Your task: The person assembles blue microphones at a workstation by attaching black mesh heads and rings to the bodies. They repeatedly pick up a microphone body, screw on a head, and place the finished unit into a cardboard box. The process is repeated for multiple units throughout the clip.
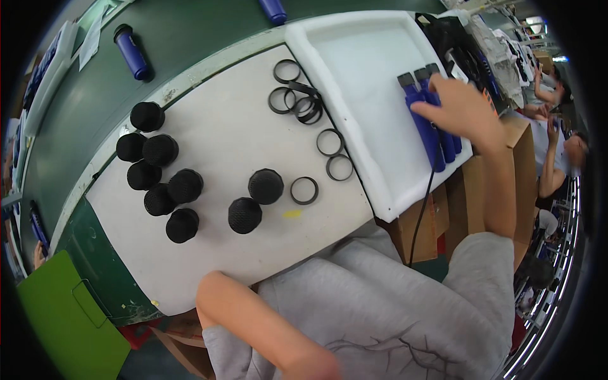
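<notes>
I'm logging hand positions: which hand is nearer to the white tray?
Right. The right hand is over the white tray, at the blue tubes; the left hand is away from it, blurred, in front of the gray shirt.

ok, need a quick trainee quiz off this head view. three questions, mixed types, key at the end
1. Count: how many black mesh heads are in view?
2. Pick one: the right hand is at
a) the green panel
b) the blue tubes
c) a mesh head
3. Fill the gap: in the picture, the black rings lie to the ___ of the white tray.

Key: 1. Nine. 2. b. 3. left.
</notes>
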Demonstrator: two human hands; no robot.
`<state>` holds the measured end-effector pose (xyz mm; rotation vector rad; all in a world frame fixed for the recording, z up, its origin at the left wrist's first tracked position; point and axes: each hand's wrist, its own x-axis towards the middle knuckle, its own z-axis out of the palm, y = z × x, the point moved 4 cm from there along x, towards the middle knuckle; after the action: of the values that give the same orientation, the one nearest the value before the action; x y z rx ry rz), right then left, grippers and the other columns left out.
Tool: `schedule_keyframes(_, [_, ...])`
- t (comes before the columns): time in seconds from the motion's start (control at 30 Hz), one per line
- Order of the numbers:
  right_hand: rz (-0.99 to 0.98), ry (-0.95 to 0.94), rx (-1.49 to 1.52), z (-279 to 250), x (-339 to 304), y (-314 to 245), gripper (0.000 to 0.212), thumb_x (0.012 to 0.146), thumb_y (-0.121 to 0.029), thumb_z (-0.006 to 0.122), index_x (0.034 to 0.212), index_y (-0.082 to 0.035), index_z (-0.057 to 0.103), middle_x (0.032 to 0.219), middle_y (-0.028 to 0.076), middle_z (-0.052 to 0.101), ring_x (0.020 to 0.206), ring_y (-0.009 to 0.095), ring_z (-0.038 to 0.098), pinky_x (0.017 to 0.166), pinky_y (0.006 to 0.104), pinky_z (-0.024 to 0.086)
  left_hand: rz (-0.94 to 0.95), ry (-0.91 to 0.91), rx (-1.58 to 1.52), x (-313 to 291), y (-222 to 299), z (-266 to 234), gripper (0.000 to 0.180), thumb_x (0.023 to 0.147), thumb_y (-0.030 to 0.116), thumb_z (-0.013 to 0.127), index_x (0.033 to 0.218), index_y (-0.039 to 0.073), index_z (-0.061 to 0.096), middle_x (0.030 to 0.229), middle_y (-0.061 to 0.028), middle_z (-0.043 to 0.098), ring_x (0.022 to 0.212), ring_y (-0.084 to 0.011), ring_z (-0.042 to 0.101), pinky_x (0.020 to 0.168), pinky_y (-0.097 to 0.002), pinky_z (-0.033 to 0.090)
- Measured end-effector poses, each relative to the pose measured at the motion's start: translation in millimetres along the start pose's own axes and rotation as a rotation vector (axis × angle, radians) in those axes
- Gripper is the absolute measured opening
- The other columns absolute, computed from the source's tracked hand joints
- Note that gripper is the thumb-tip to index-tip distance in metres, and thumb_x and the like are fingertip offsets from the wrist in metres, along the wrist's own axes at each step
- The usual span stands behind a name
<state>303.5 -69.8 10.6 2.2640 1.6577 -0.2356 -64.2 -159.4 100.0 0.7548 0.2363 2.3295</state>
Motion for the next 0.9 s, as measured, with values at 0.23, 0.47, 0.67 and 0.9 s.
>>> schedule_keyframes(0.23, [-0.04,0.318,0.272,65.3,-40.9,29.2,0.044,0.082,-0.036,0.075,0.104,0.0,0.062,0.079,0.014,0.065,0.068,0.031,0.063,0.067,0.0391,0.051,0.255,-0.5,-0.159,-22.2,-39.4,19.0,0.045,0.099,0.025,0.055,0.137,0.001,0.05,0.144,-0.0146,0.049,0.133,-0.033,0.044,0.1,-0.0462,0.045])
schedule_keyframes(0.47, [-0.19,0.364,0.818,38.4,-71.0,19.4,0.044,0.081,-0.031,0.078,0.107,0.002,0.063,0.072,0.007,0.063,0.059,0.013,0.058,0.055,0.0289,0.045,-0.472,-1.187,0.567,-38.4,-84.7,-19.6,0.063,0.089,0.035,0.065,0.131,-0.008,0.046,0.125,-0.0227,0.057,0.115,-0.0312,0.058,0.096,-0.039,0.046])
schedule_keyframes(0.67, [-0.737,-0.025,1.169,35.3,-109.8,-88.6,0.043,0.091,-0.033,0.068,0.112,0.004,0.061,0.075,0.011,0.066,0.058,0.019,0.062,0.053,0.0312,0.048,-1.386,-0.46,0.307,-108.0,-106.3,-70.3,0.056,0.104,0.038,0.051,0.143,-0.001,0.039,0.127,-0.0126,0.056,0.113,-0.0199,0.06,0.093,-0.0341,0.049])
schedule_keyframes(0.9, [-0.98,0.308,0.603,51.2,-95.7,-118.1,0.025,0.087,-0.026,0.068,0.08,-0.002,0.062,0.076,0.009,0.062,0.074,0.028,0.061,0.07,0.0386,0.049,-1.455,-0.225,0.631,-127.3,-45.6,-128.5,0.019,0.096,0.013,0.062,0.107,0.0,0.053,0.083,-0.0085,0.064,0.074,-0.0159,0.064,0.07,-0.0307,0.051])
